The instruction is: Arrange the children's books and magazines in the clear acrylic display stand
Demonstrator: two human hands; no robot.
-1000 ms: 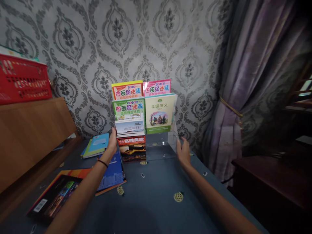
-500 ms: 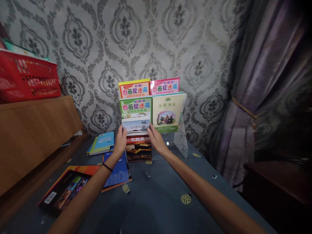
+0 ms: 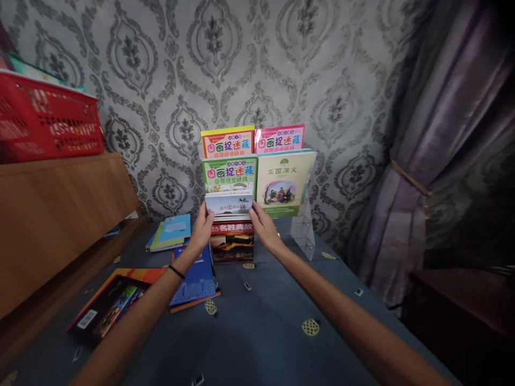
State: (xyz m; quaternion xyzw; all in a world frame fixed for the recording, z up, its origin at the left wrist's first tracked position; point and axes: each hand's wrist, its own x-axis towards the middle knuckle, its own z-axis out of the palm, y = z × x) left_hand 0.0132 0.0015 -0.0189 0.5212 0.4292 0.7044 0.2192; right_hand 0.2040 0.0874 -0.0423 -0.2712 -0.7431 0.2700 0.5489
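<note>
Between my two hands is a pale blue book (image 3: 229,206) with Chinese lettering, in front of a clear acrylic stand (image 3: 308,236). My left hand (image 3: 202,228) is closed on its left edge, thumb on the cover. On the right edge my right hand (image 3: 263,225) grips likewise. White page edges show beneath the cover. Directly behind it stands a green picture book (image 3: 230,170). Below, a red and dark book (image 3: 232,246) stands upright in the lowest tier. A cream book (image 3: 284,182) is to the right. Orange (image 3: 228,140) and pink (image 3: 279,138) books stand at the back.
Left on the dark blue tablecloth (image 3: 265,332) lie a blue book (image 3: 195,281), a light blue book (image 3: 175,228) and a black book (image 3: 107,308) with a barcode. A red basket (image 3: 52,120) sits on a wooden cabinet (image 3: 68,214). A curtain (image 3: 406,203) hangs at right.
The whole view has shifted a little, so things appear slightly farther right. Both hands keep their grip on the pale blue book, at about the same place before the stand.
</note>
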